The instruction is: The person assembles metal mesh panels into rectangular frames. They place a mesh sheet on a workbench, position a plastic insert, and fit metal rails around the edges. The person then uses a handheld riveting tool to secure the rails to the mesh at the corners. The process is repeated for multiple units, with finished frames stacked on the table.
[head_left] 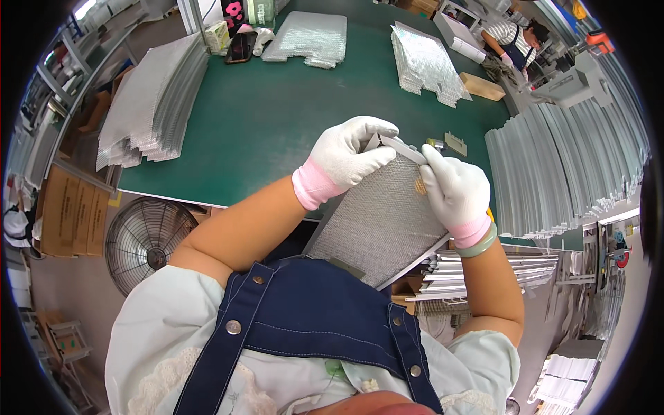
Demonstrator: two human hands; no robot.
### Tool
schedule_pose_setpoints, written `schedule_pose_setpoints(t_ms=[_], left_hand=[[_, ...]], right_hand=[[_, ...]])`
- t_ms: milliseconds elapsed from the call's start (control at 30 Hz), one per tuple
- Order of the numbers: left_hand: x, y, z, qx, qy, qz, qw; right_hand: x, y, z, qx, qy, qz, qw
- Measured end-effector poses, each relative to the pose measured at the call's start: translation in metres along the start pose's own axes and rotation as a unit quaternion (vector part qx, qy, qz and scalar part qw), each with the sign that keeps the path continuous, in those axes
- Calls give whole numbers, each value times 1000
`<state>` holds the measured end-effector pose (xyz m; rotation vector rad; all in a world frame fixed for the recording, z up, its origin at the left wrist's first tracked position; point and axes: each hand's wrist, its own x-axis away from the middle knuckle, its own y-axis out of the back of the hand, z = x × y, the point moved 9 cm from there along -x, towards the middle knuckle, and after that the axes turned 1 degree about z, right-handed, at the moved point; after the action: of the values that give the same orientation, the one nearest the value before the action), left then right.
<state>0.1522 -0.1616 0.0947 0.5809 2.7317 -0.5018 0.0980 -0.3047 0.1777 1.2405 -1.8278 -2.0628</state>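
Note:
A grey metal mesh filter panel (384,218) with a thin metal frame leans between my body and the table's front edge, tilted. A short pale metal frame strip (407,149) runs along its far end. My left hand (349,155), in a white glove with a pink cuff, pinches the strip's left end at the panel's corner. At the other end, my right hand (456,194), gloved alike, grips the strip and the panel's edge with closed fingers. An orange-yellow spot (420,186) shows on the mesh beside the right fingers.
The green table (277,104) bears stacks of mesh sheets (155,97) at the left, silvery sheets (311,34) at the back, and upright mesh panels (553,166) at the right. A phone (239,48) lies far left. A fan (149,242) stands below; another person (515,41) is far right.

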Motion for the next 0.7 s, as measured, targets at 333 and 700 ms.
schedule_pose_setpoints(t_ms=[333,700], left_hand=[[26,-2,-13,-342,-161,-86,922],[38,-49,-111,-489,-310,-78,812]], right_hand=[[0,-3,-5,10,-21,-29,999],[16,80,-6,-96,-87,-206,970]])
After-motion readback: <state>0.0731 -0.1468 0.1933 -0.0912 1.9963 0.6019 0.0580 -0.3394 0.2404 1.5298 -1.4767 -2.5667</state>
